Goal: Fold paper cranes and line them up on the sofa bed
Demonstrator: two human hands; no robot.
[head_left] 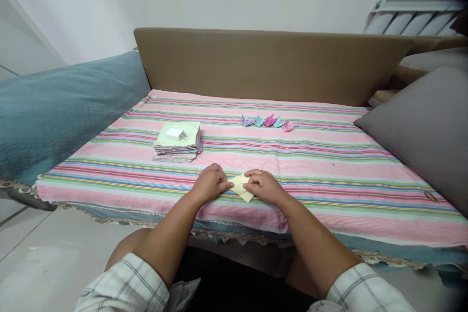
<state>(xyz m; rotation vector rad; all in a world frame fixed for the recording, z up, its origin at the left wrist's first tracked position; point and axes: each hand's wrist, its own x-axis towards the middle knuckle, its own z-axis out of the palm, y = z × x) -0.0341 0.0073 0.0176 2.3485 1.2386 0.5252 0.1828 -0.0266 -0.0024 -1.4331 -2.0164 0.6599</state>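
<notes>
A pale yellow sheet of origami paper (pixel 245 196), folded into a kite-like shape, lies on the striped cloth near its front edge. My left hand (pixel 211 185) is closed, its thumb and finger pinching the paper's left corner. On the opposite side, my right hand (pixel 266 187) grips the right part, with thumb and fingers over the fold. My fingers hide both side ends of the sheet. Beyond my hands stands a row of several small folded paper cranes (pixel 270 121) in purple, blue and pink. To the left is a stack of square paper (pixel 179 151).
A white plug adapter (pixel 176 133) rests on the stack. The striped cloth (pixel 314 156) covers a sofa seat with a brown backrest (pixel 256 63). A blue armrest (pixel 73 102) bounds the left, a grey cushion (pixel 424 126) the right. A small brownish object (pixel 431 197) lies near the cushion.
</notes>
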